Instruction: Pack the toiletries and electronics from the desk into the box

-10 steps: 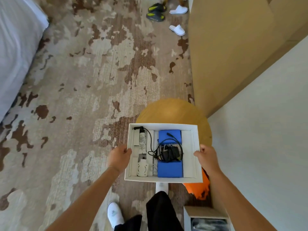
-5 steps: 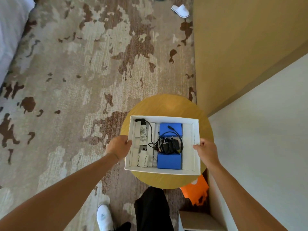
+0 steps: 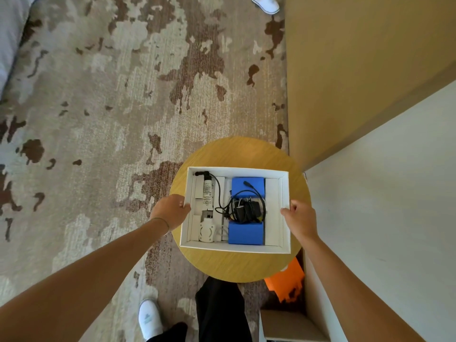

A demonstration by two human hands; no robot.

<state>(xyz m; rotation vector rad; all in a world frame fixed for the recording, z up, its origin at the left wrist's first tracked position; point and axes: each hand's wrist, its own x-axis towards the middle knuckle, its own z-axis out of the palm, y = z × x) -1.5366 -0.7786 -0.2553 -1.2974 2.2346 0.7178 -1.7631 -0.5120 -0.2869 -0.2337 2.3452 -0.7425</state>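
Most of the view is patterned carpet (image 3: 98, 119) in beige with brown patches, bordered on the right by a tan wooden panel (image 3: 357, 70) and a pale wall (image 3: 407, 206). Near the lower middle stands a round wooden bench (image 3: 234, 265), and over its top sits the white box (image 3: 285, 208), open, its long sides running left to right; whether its base already touches the bench I cannot tell.

Both bare forearms reach in from the bottom corners. The left hand (image 3: 170, 212) has its grip closed on the box's left wall, fingertips curled over the rim. The right hand (image 3: 302, 218) has its grip clamped on the right wall, thumb inside the edge.

Inside the box, a blue pack (image 3: 246, 234) fills the middle, lying flat. On top of it rests a black charger (image 3: 245, 209) with its black cable (image 3: 217, 183) bundled and looping leftwards to the upper left corner. Left of the pack lies a white tube (image 3: 208, 195) with printed text, pointing away from the person, and nearer the person a small white round-faced device (image 3: 206, 233).

Below the bench show a black trouser leg (image 3: 219, 309) and a white slipper (image 3: 148, 319); an orange item (image 3: 286, 280) lies on the floor to the right. Another white slipper (image 3: 265, 3) sits at the top edge.
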